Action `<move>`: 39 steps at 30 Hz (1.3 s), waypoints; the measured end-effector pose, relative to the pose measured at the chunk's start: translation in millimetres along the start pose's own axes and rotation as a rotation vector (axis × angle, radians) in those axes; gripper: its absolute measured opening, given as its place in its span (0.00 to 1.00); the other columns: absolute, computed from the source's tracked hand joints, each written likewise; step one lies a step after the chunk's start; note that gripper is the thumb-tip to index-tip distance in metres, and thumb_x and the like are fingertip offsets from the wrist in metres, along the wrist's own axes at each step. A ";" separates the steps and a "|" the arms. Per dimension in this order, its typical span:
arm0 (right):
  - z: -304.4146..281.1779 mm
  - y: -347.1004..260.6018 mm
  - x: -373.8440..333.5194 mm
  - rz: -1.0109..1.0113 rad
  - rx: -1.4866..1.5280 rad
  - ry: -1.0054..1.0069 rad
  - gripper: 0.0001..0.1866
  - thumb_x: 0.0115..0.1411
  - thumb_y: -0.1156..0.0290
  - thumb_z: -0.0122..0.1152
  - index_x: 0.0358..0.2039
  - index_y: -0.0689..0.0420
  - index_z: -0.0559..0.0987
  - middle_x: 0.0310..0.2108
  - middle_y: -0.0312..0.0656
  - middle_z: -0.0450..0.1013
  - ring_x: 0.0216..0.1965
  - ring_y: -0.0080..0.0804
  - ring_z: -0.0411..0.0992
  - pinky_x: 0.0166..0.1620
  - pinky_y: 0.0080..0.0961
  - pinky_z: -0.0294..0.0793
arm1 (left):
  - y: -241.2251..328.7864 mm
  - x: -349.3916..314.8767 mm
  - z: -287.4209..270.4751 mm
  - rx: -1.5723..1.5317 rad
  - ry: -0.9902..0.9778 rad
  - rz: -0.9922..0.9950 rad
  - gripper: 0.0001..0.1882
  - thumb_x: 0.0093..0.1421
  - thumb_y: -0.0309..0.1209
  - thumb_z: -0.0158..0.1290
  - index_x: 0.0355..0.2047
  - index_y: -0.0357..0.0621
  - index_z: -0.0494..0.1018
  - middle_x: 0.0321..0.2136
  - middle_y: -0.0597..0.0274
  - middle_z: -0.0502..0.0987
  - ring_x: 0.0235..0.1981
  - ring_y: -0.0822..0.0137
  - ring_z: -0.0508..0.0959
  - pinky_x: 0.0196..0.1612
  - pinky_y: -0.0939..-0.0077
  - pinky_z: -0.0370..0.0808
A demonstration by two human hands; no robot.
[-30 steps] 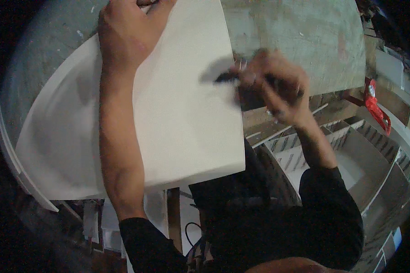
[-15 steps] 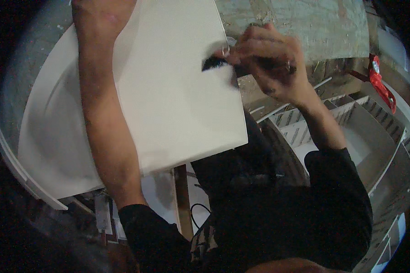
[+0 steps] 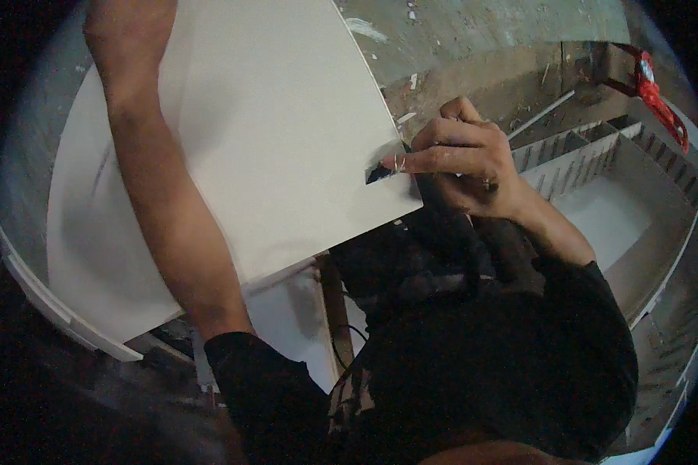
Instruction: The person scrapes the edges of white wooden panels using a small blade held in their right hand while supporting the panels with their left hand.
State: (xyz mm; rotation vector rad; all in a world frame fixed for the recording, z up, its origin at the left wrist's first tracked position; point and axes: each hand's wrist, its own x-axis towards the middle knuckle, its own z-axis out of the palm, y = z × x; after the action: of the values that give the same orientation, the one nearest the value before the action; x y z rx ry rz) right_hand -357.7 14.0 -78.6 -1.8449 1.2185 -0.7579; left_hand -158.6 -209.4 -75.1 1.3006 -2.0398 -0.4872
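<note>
A large white panel lies tilted in front of me, over a second white curved panel at the left. My right hand is closed at the upper panel's right edge, close to its near corner. Its index finger rests on a small black flat tool with a slanted end, which lies against the panel's face; its exact kind is unclear. At the top left, my left hand reaches over the panels. The picture's upper edge cuts off its fingers, so their grip is hidden.
A light partitioned box-like frame stands at the right. A red object lies on a ledge behind it. Beyond the panel is a worn greenish surface. White edge strips curve along the lower left.
My right hand has moved down along the panel's edge toward the near corner, with the black tool. In the picture, my left hand and the panel have shifted slightly left.
</note>
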 end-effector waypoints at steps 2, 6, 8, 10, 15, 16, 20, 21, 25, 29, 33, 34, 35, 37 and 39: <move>1.1 -3.5 -2.0 -0.009 -0.011 0.010 0.25 0.36 0.83 0.57 0.39 0.53 0.84 0.27 0.36 0.74 0.29 0.31 0.68 0.37 0.28 0.61 | -4.0 2.7 -4.5 0.062 0.018 0.015 0.15 0.58 0.25 0.55 0.46 0.37 0.75 0.26 0.63 0.77 0.30 0.74 0.74 0.36 0.81 0.70; 15.3 -9.2 -16.0 0.021 -0.016 0.046 0.23 0.37 0.81 0.57 0.38 0.53 0.83 0.27 0.36 0.74 0.28 0.31 0.68 0.37 0.29 0.60 | -52.7 11.2 -5.7 0.042 0.019 0.032 0.17 0.55 0.30 0.58 0.45 0.40 0.76 0.31 0.60 0.79 0.33 0.71 0.76 0.39 0.77 0.73; 17.6 -9.9 -28.1 0.040 0.004 0.045 0.23 0.39 0.79 0.60 0.40 0.51 0.82 0.31 0.37 0.71 0.33 0.36 0.67 0.42 0.32 0.61 | -60.3 12.9 -3.4 -0.020 0.000 0.010 0.16 0.55 0.36 0.62 0.43 0.45 0.78 0.31 0.62 0.81 0.32 0.73 0.78 0.41 0.77 0.74; 21.0 -10.7 -39.1 0.066 0.029 0.046 0.22 0.40 0.78 0.61 0.40 0.51 0.81 0.33 0.39 0.71 0.36 0.39 0.67 0.44 0.33 0.62 | -59.0 12.3 -1.0 -0.076 -0.007 -0.035 0.17 0.55 0.38 0.62 0.43 0.43 0.78 0.31 0.63 0.80 0.32 0.74 0.77 0.40 0.78 0.73; 25.5 -14.4 -74.5 0.154 0.124 0.219 0.16 0.44 0.79 0.60 0.37 0.56 0.81 0.30 0.42 0.74 0.37 0.40 0.71 0.44 0.34 0.64 | -55.3 19.9 0.7 -0.064 -0.075 -0.014 0.19 0.53 0.39 0.62 0.44 0.45 0.78 0.33 0.63 0.82 0.33 0.71 0.80 0.43 0.77 0.74; 20.0 -23.6 -76.6 0.240 0.152 0.268 0.14 0.47 0.81 0.60 0.37 0.58 0.82 0.29 0.44 0.75 0.35 0.36 0.74 0.41 0.29 0.68 | -50.5 16.7 3.1 -0.099 -0.059 0.007 0.19 0.53 0.39 0.62 0.43 0.45 0.78 0.34 0.62 0.82 0.34 0.69 0.80 0.42 0.76 0.74; 29.2 -26.0 -83.2 0.471 0.238 0.595 0.12 0.54 0.81 0.60 0.40 0.59 0.81 0.32 0.39 0.77 0.36 0.25 0.75 0.37 0.19 0.73 | -19.3 4.0 22.9 0.212 0.040 0.640 0.19 0.51 0.38 0.62 0.42 0.45 0.78 0.36 0.57 0.80 0.38 0.60 0.79 0.43 0.71 0.75; 29.0 -27.5 -79.6 0.456 0.259 0.614 0.11 0.54 0.82 0.60 0.39 0.61 0.81 0.33 0.41 0.77 0.37 0.27 0.75 0.39 0.20 0.73 | -11.2 -3.2 21.7 0.106 -0.133 0.598 0.23 0.52 0.37 0.62 0.48 0.47 0.74 0.45 0.55 0.75 0.47 0.57 0.73 0.51 0.66 0.69; 35.0 -20.8 -61.3 0.296 0.245 0.615 0.11 0.53 0.84 0.60 0.39 0.64 0.80 0.34 0.44 0.77 0.37 0.30 0.75 0.39 0.23 0.72 | 51.6 -47.1 17.1 0.082 -0.497 0.657 0.22 0.51 0.29 0.60 0.47 0.40 0.73 0.40 0.53 0.76 0.42 0.60 0.75 0.46 0.68 0.72; 34.5 -10.3 -48.7 0.156 0.136 0.446 0.14 0.52 0.81 0.59 0.40 0.59 0.80 0.33 0.44 0.75 0.35 0.32 0.75 0.35 0.22 0.72 | 40.1 -49.5 30.8 -0.215 -0.610 0.585 0.22 0.47 0.28 0.61 0.44 0.36 0.74 0.39 0.48 0.75 0.40 0.57 0.76 0.44 0.67 0.74; 44.9 -20.5 -55.3 0.206 0.058 0.431 0.16 0.49 0.82 0.59 0.40 0.58 0.79 0.32 0.44 0.73 0.32 0.36 0.74 0.34 0.24 0.72 | 44.9 -50.9 28.5 -0.261 -0.661 0.545 0.21 0.48 0.29 0.59 0.44 0.34 0.74 0.38 0.49 0.75 0.40 0.58 0.76 0.45 0.67 0.73; 46.2 -23.6 -58.3 0.230 0.063 0.411 0.16 0.49 0.83 0.59 0.40 0.58 0.79 0.32 0.44 0.73 0.32 0.36 0.74 0.34 0.25 0.72 | 43.4 -51.1 27.5 -0.256 -0.655 0.550 0.21 0.48 0.29 0.59 0.44 0.34 0.74 0.38 0.49 0.75 0.40 0.58 0.76 0.45 0.67 0.73; 49.3 -26.6 -61.9 0.256 0.066 0.392 0.16 0.49 0.83 0.59 0.40 0.58 0.79 0.32 0.44 0.73 0.32 0.36 0.74 0.34 0.25 0.72 | 42.3 -51.9 25.5 -0.253 -0.649 0.557 0.21 0.49 0.29 0.58 0.44 0.33 0.74 0.38 0.50 0.75 0.40 0.58 0.76 0.46 0.67 0.73; 51.9 -34.1 -69.0 0.250 0.099 0.408 0.17 0.48 0.84 0.58 0.40 0.58 0.79 0.31 0.44 0.73 0.32 0.36 0.74 0.35 0.24 0.72 | 56.5 -59.4 21.3 -0.271 -0.542 0.677 0.21 0.49 0.29 0.58 0.43 0.32 0.74 0.36 0.50 0.76 0.38 0.60 0.76 0.44 0.69 0.73; 57.7 -37.5 -73.5 0.247 0.106 0.512 0.17 0.48 0.85 0.58 0.40 0.58 0.79 0.31 0.43 0.73 0.32 0.35 0.75 0.35 0.23 0.71 | 56.4 -60.4 20.5 -0.275 -0.567 0.673 0.21 0.50 0.30 0.59 0.46 0.37 0.74 0.39 0.52 0.75 0.41 0.60 0.76 0.46 0.69 0.73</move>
State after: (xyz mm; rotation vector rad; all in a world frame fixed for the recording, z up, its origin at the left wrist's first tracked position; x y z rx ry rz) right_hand -320.2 107.4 -80.6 -1.4187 1.6526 -1.1698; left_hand -192.4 -131.4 -74.8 0.2712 -2.5752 -0.8320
